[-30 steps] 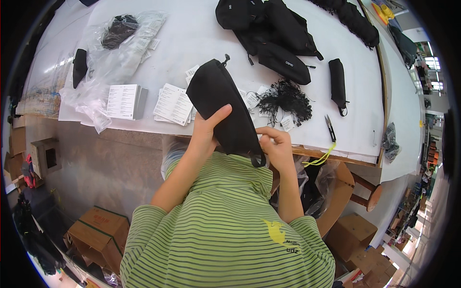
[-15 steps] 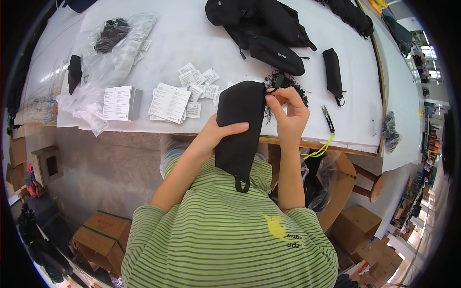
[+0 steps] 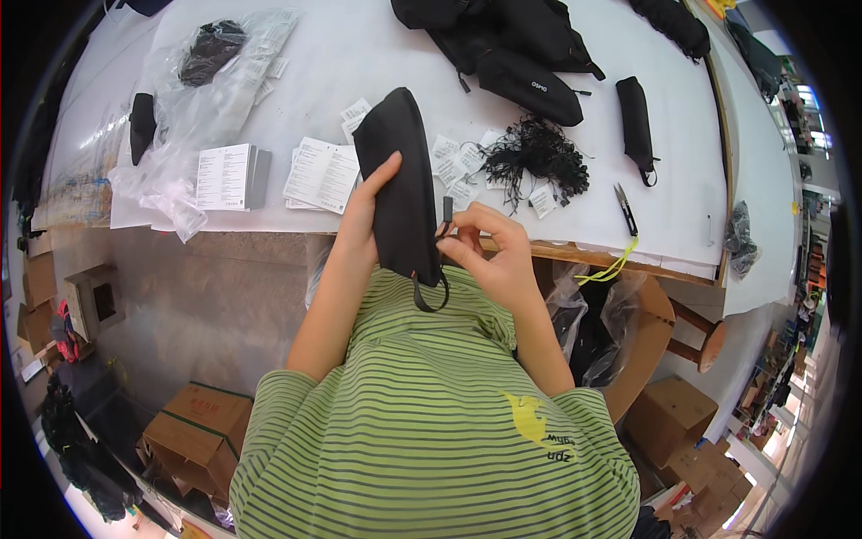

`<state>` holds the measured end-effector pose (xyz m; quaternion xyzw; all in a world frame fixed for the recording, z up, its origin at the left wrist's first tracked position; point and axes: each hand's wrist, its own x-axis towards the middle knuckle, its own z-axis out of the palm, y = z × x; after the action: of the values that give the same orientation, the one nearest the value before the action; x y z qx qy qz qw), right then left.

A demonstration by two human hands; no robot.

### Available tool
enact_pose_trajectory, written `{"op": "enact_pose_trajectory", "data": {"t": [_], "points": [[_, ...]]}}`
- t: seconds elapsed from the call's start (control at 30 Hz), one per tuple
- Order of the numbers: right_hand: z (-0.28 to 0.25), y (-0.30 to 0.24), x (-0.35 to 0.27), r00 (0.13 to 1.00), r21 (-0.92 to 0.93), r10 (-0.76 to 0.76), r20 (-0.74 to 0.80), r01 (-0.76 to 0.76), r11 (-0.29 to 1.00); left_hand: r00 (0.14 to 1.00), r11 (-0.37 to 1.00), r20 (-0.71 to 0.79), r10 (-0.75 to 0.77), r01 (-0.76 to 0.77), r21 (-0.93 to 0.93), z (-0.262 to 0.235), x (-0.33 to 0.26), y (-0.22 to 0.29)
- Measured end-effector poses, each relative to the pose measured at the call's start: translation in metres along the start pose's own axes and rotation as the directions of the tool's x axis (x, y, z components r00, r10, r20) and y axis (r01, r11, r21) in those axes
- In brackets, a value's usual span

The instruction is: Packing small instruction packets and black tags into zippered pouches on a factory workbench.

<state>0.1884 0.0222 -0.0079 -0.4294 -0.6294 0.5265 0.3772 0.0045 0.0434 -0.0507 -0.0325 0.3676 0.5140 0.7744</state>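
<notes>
A slim black pouch (image 3: 401,184) is held upright between two hands above the near edge of a white worktable (image 3: 377,54).

The pouch is gripped from behind by the left hand (image 3: 364,211), thumb raised along its side; its zipper pull (image 3: 446,210) is pinched by the fingertips of the right hand (image 3: 489,251), and a black strap loop (image 3: 429,295) is seen hanging from its lower end. A dark bundle is contained in a clear plastic bag (image 3: 215,63) at the table's far left. Paper leaflets (image 3: 321,173), a tangle of black cords (image 3: 534,160) and more black pouches (image 3: 521,49) are spread beyond.
</notes>
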Motion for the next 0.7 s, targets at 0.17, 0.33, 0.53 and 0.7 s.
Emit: {"op": "enact_pose_trajectory", "data": {"t": [0.17,0.33,0.53,0.7], "points": [[0.000,-0.001,-0.004,0.989,0.029,0.082,0.123,-0.087,0.996,0.995,0.999,-0.097,0.032,-0.034,-0.024,-0.002,0.001,0.007],[-0.001,0.003,-0.007,0.985,0.033,0.077,0.153,-0.083,0.996,0.999,1.000,-0.032,0.017,-0.017,-0.014,-0.012,0.005,0.006],[-0.012,0.001,-0.011,0.959,-0.337,-0.127,-0.253,0.036,0.941,0.933,0.945,-0.148,0.327,-0.328,0.021,0.005,0.000,-0.006],[0.007,0.002,-0.023,0.979,-0.384,-0.122,-0.165,0.050,0.922,0.961,0.957,-0.050,0.271,-0.275,-0.087,0.018,-0.012,-0.023]]}}
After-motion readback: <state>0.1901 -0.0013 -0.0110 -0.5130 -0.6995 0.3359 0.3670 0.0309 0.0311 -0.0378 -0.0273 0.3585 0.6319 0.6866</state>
